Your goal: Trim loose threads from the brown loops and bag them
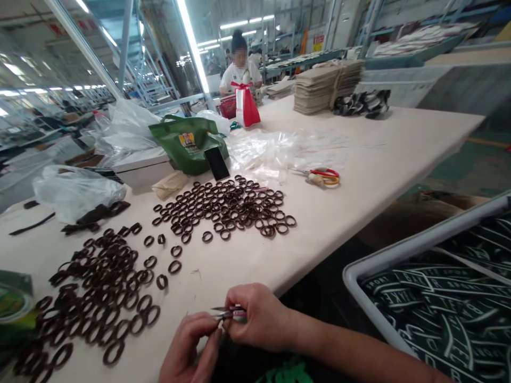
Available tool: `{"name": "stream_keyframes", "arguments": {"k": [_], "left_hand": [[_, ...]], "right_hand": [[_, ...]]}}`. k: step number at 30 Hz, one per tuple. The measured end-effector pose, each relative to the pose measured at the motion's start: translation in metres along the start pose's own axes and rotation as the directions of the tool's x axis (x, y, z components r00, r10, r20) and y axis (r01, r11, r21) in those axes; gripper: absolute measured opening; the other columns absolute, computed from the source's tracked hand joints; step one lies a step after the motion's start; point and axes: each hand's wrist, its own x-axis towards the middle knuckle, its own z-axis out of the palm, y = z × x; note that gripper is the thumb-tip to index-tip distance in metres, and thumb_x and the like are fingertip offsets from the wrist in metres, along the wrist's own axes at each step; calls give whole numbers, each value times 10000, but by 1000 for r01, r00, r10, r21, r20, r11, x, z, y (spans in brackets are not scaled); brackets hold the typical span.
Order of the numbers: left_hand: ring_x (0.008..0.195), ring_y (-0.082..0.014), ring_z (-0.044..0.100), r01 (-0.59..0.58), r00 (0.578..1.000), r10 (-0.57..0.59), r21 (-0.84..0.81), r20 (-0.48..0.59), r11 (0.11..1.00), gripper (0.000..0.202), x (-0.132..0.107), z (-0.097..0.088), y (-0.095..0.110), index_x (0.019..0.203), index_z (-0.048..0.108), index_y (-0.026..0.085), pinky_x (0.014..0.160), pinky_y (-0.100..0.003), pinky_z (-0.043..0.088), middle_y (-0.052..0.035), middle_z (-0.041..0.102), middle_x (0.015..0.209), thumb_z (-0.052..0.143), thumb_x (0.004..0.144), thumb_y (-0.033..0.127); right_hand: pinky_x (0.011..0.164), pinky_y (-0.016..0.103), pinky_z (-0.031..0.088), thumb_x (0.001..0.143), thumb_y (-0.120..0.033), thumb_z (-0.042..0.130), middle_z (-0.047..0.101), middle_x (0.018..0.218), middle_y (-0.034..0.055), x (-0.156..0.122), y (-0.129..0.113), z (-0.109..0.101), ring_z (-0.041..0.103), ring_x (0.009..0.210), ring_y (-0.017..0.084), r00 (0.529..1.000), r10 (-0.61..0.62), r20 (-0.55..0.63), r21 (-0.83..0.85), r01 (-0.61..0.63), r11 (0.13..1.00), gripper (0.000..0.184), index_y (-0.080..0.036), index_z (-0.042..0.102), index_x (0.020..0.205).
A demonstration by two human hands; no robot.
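My right hand (255, 317) is closed around a small pair of thread snips (235, 314), whose pointed blades reach left over my left hand. At the table's near edge, my left hand (194, 346) pinches something at its fingertips, too small and covered to make out. The two hands meet at the snips. Beyond them lie many dark brown fabric rings in two groups: a jumbled pile of rings (99, 287) on the left, and a flatter spread of rings (227, 205) farther back. Several single rings (174, 266) lie between the groups.
Red-and-yellow-handled scissors (325, 176) lie beside clear plastic bags (271, 154). A phone (216, 163) leans against a green pouch (187, 141). At right stands a grey-rimmed bin (359, 298) of printed dark straps. Stacked brown sheets (319, 90) and a seated person (240, 69) are farther back.
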Motion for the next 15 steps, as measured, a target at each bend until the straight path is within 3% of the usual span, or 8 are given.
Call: {"name": "stream_keyframes", "arguments": {"k": [3, 7, 12, 15], "left_hand": [[820, -212, 669, -19, 998, 22, -55, 57, 998, 91, 0, 13, 3, 760, 730, 259, 777, -288, 562, -48, 698, 828, 728, 795, 343], [925, -238, 678, 20, 995, -20, -1, 95, 1000, 130, 3, 24, 3, 795, 735, 257, 866, -330, 553, -81, 715, 953, 701, 811, 382], [972, -259, 686, 59, 986, -72, 94, 148, 994, 198, 4, 30, -3, 857, 746, 270, 902, -353, 556, -89, 737, 1024, 680, 813, 451], [949, -246, 695, 52, 984, -70, 113, 163, 992, 209, 4, 30, -11, 852, 748, 275, 896, -325, 558, -72, 745, 998, 683, 814, 470]], "right_hand": [[526, 207, 330, 678, -180, 659, 619, 661, -32, 2, 6, -1, 505, 566, 109, 996, -13, -84, -80, 6, 997, 89, -193, 627, 760], [560, 223, 333, 730, -182, 646, 628, 682, -23, 11, 19, -16, 530, 590, 120, 985, -46, -164, -215, 10, 977, 66, -197, 589, 760], [616, 264, 337, 805, -154, 622, 665, 800, 9, 36, 37, -44, 591, 695, 151, 969, -91, -230, -506, -39, 862, 52, -196, 595, 820], [614, 276, 340, 874, -213, 635, 674, 868, 24, 54, 45, -64, 608, 734, 161, 960, -90, -265, -588, -87, 804, 25, -196, 618, 867]]}}
